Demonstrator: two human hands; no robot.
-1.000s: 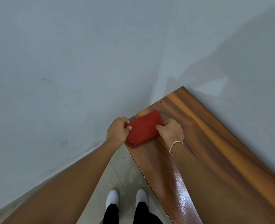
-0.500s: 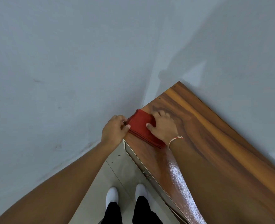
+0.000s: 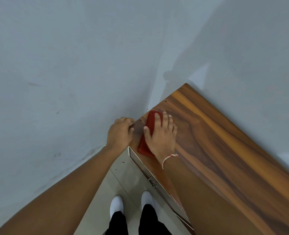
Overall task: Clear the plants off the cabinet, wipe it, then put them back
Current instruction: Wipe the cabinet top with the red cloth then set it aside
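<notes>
Wiping step, seen from the head camera. The red cloth [image 3: 148,133], folded into a thick pad, was laid flat on the cabinet top [image 3: 225,150], at the top's left end and just beside its front edge. The right hand [image 3: 162,136] was spread open upon the cloth, palm down, fingers extended toward the wall [image 3: 72,65] behind the cabinet; nothing was gripped, the cloth being pinned by pressure alone. The left hand [image 3: 120,133] was curled closed over the left end edge of the cabinet top, evidently as a brace. No plants were visible on the cabinet top or anywhere else in view, so the clearing was judged complete and their present place could not be told.

For the step to be done well, even pressure was judged to be needed through the whole palm, so that the pad would slide as one piece and not bunch at its folds. Overlapping strokes were advised from the cabinet's left end rightward, carried fully to the rear edge. A glossy sheen was noted along the front edge; whether it was damp could not be told. A door [image 3: 157,185] below the cabinet top appeared slightly ajar.
</notes>
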